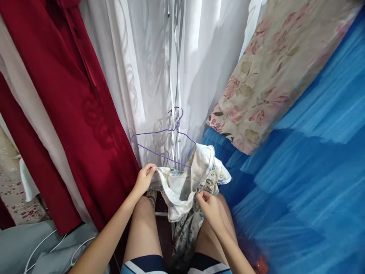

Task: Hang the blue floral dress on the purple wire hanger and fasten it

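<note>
A white floral dress (199,167) hangs by one shoulder from the right arm of a purple wire hanger (155,132). The hanger's left arm is bare, and its hook is on a white metal rack (172,87). With fingertips pinched, my left hand (145,179) holds the left edge of the dress's neck opening. My right hand (209,205) is closed on the near right part of that opening, below the shoulder on the hanger. The lower part of the dress trails down between my knees in shadow.
Long dark red garments (76,114) hang at the left. A pink floral garment (256,87) and a layered blue tulle skirt (308,182) hang close at the right. Behind the rack is a white curtain (148,57). Grey fabric with a white cord (40,243) lies at lower left.
</note>
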A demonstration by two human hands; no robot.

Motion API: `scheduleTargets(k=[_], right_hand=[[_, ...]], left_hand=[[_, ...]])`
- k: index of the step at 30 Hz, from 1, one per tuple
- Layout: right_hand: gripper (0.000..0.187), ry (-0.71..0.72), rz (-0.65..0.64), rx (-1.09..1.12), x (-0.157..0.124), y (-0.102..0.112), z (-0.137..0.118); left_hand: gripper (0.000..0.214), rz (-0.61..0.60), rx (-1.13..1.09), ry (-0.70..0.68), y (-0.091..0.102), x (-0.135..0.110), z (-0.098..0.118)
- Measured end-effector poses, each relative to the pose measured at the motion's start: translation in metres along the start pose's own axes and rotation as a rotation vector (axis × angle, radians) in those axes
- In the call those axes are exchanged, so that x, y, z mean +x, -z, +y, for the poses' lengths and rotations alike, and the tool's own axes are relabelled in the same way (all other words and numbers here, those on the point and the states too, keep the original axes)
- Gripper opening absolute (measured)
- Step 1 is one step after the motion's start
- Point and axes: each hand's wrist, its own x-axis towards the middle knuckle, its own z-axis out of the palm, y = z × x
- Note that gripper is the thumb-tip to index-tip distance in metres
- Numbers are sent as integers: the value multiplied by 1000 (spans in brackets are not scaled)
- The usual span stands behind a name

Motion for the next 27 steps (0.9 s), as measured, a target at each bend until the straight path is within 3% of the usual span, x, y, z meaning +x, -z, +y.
scheduleTargets(k=[3, 5, 7, 9, 11, 13, 16, 19, 21, 24, 27], right_hand=[[38, -91, -135, 26, -19, -5, 8], [32, -91, -233, 29, -32, -10, -3], [23, -3, -286, 22, -41, -14, -27], [50, 113, -360, 51, -48, -15, -56], [58, 149, -521, 121, -52, -15, -84], [44, 87, -665, 200, -55, -12, -103], [28, -70, -751, 311, -53, -2, -116], [28, -188, -819, 358, -44, 23, -124], [28, -226, -890, 319, -36, 47, -134], [27, -201, -956, 197, -24, 86, -156], [22, -118, -916, 42, -12, 118, -176]], left_hand=[[27, -75, -95, -72, -15, -17, 43], [23, -113, -119, -145, -19, -32, 74], [20, -156, -120, -224, -20, -48, 102], [19, -222, -106, -310, -22, -63, 123], [18, -309, -65, -384, -24, -74, 136], [17, -371, -22, -392, -23, -79, 142], [23, -480, -106, -207, -15, -77, 139], [51, -758, -390, 23, -10, -79, 128], [59, -945, -535, 92, -14, -88, 121], [56, -1084, -490, 47, -28, -104, 115], [39, -935, -176, -171, -34, -102, 113]])
